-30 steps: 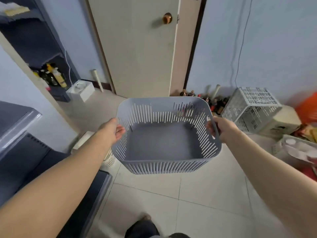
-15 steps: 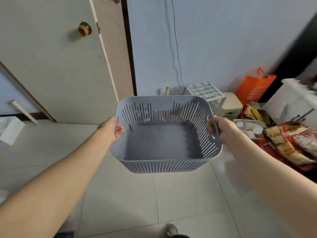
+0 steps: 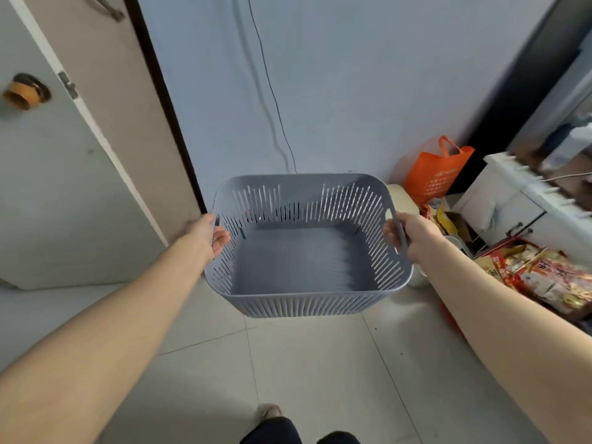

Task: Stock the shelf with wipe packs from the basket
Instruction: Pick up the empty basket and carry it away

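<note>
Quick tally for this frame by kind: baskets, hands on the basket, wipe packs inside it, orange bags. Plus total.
grey basket: 1
hands holding it: 2 (left hand, right hand)
wipe packs inside it: 0
orange bag: 1
Total: 4

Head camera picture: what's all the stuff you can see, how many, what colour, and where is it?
basket: one, grey, held up in the middle, empty
door: one, pale grey, left
doorknob: one, brassy, on the door, far left
cable: one, black, down the wall behind the basket
bag: one, orange, by the wall, right
cabinet: one, white, far right
snack packets: several, red and yellow, low right
floor: one, pale tiles, underneath
trouser legs: two, dark, bottom edge
left hand: one, grips the basket's left rim
right hand: one, grips the basket's right handle
</note>
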Tool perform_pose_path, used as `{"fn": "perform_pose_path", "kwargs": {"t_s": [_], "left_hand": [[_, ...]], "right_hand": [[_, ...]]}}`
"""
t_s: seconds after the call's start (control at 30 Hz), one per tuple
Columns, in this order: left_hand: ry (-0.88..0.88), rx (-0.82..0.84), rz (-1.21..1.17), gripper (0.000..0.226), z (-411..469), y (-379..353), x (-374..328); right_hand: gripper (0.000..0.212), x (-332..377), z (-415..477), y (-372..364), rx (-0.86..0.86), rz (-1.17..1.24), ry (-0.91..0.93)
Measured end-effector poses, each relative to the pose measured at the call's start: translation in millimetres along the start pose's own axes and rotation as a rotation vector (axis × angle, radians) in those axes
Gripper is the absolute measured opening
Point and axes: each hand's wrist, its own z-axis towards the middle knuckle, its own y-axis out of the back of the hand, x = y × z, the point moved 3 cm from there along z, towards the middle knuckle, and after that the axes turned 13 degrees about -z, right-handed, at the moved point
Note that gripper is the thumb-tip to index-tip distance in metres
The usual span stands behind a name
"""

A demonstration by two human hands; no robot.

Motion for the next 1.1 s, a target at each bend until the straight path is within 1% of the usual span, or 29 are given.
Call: {"fn": "perform_pose_path", "kwargs": {"t_s": [0.1,0.2,0.27,0.43,0.6,0.77,0.93,1.1], "left_hand": [[0.009,0.046,0.018,0.031,27,-54,-11],[0.004,0.069,0.045,0.027,50,-107,-21],[0.004,0.077,0.041,0.029,67,-141,-24],[-0.007,0.042,0.035,0.032,102,-213,-26],[0.014,-0.025,-0.001,0.028,135,-264,-26],[0.049,-0.080,-0.046,0.028,176,-304,-35],[0.052,-0.073,-0.018,0.032,221,-349,-48],[0.083,-0.072,0.010,0.037,253,-394,-45]], "right_hand": [[0.028,32,32,15,-0.030,0.045,-0.005],[0.029,62,70,30,-0.088,0.080,0.016],[0.029,83,100,39,-0.106,0.083,0.030],[0.030,137,181,51,-0.064,0.050,0.006],[0.028,190,249,51,-0.035,-0.005,0.011],[0.025,234,303,34,-0.012,-0.082,0.001],[0.028,264,352,21,-0.044,-0.088,-0.011],[0.029,283,403,27,-0.068,-0.094,-0.040]]}}
